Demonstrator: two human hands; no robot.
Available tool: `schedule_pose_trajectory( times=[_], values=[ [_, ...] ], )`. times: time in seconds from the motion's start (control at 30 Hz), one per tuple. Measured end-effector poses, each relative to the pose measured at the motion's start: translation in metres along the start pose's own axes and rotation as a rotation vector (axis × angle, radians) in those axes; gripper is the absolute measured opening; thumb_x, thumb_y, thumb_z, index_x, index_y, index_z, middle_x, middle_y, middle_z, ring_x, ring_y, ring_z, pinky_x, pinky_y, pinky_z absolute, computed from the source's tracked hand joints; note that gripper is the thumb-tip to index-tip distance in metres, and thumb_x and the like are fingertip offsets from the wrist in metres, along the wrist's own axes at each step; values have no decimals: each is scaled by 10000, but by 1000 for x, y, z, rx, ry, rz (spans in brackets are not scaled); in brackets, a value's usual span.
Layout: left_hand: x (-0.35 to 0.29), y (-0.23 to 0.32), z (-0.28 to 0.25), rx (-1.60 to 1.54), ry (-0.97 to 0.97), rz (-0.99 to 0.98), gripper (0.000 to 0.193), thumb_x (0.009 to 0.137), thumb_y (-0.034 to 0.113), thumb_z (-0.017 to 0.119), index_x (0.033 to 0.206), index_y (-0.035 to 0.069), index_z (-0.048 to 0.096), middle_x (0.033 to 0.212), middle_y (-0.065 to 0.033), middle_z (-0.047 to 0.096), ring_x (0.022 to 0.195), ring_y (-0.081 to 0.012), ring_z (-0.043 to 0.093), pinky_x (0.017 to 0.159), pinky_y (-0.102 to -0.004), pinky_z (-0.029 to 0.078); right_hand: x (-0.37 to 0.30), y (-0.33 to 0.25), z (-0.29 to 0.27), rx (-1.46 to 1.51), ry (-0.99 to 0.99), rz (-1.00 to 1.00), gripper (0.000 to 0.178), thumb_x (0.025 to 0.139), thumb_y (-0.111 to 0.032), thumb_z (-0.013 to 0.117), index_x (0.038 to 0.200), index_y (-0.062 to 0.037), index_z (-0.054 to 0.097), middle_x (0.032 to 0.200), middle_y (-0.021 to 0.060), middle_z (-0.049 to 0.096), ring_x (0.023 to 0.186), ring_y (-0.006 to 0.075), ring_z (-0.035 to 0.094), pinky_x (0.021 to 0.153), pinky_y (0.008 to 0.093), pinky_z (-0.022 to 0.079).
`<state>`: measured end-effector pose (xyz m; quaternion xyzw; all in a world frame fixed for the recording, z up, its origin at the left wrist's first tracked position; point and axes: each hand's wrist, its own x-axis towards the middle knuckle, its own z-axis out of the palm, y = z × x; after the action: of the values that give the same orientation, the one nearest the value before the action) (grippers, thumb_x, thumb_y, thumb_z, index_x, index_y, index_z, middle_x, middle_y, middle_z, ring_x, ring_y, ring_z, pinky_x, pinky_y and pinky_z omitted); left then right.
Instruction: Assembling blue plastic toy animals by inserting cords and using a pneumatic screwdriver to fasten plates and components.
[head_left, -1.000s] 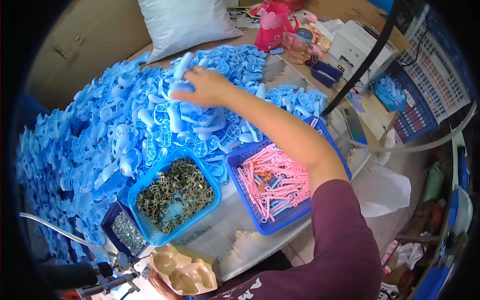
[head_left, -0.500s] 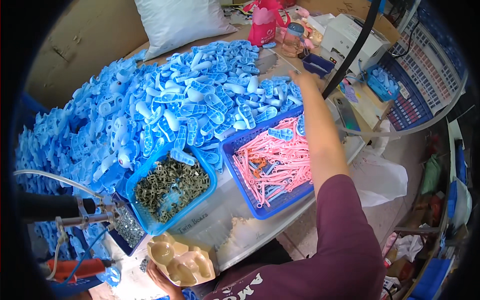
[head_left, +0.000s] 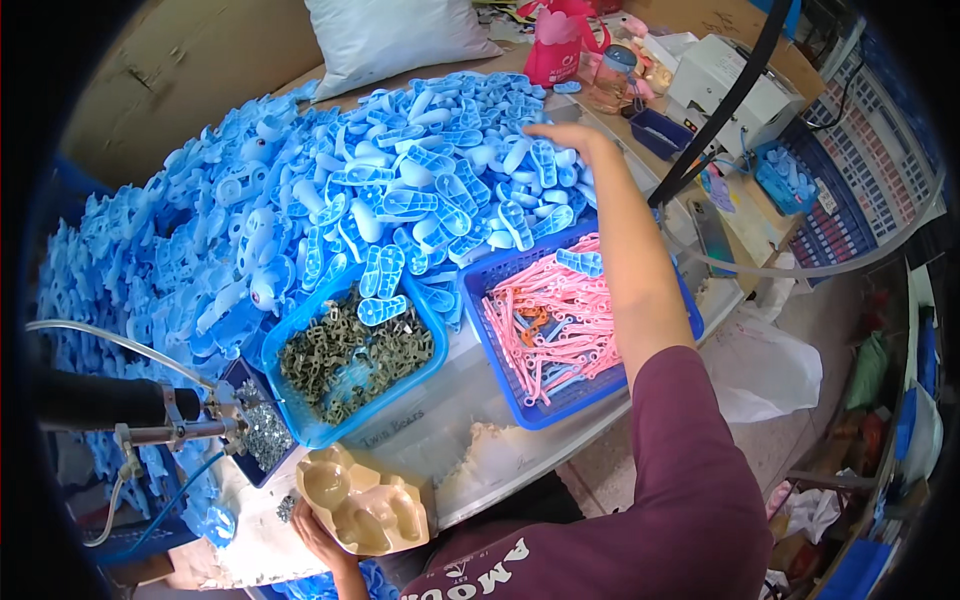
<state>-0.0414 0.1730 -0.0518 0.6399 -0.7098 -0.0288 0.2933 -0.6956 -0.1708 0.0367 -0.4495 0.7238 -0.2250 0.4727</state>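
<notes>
My right arm stretches across to the far right edge of a big heap of light-blue plastic parts [head_left: 400, 190]. There my right hand [head_left: 568, 138] lies against the pieces with its fingers stretched out; nothing shows gripped in it. Many of the nearest pieces are shoe-sole-shaped shells. At the lower left, my left hand [head_left: 318, 538] is closed on the side of a beige moulded fixture [head_left: 372, 515] with rounded hollows in its upper face. The hollows hold no part. The fingers under the fixture are partly hidden.
A light-blue tray [head_left: 440, 350] holds metal clips. Right of it, a blue basket [head_left: 530, 415] contains pink plastic links. A small dark tray [head_left: 240, 455] of screws stands beside a mounted tool [head_left: 170, 432]. A white sack [head_left: 400, 40], pink bag [head_left: 560, 50] and white machine [head_left: 725, 85] stand behind.
My right hand has moved left onto the edge of the blue heap. My left hand still holds the fixture. The whole view has shifted slightly.
</notes>
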Motion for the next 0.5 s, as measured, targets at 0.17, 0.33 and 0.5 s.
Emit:
schedule_pose_trajectory(
  times=[0.17, 0.33, 0.5],
  values=[
    [5, 6, 3, 41, -15, 51, 295, 949, 147, 559, 1199, -7, 586, 1197, -191, 625, 1111, -385, 573, 1000, -494, 424, -3, -32, 12, 35, 89, -141, 803, 805, -520, 759, 1400, -30, 535, 1402, 126, 573, 1217, 224, 573, 975, 350, 473],
    [2, 2, 1, 78, 1, 21, 291, 942, 116, 560, 1208, -1, 583, 1191, -179, 629, 1101, -381, 575, 1000, -486, 423, -31, -96, 62, -98, 214, -325, 870, 764, -498, 784, 1411, 18, 515, 1398, 192, 564, 1204, 273, 596, 914, 386, 521],
    [2, 0, 3, 49, 26, 35, 265, 949, 93, 540, 1192, -1, 588, 1165, -173, 637, 1079, -385, 582, 992, -483, 429, -37, -111, 80, -238, 130, -702, 932, 648, -487, 889, 1367, 8, 566, 1350, 202, 590, 1214, 286, 592, 1010, 389, 481]
  ],
)
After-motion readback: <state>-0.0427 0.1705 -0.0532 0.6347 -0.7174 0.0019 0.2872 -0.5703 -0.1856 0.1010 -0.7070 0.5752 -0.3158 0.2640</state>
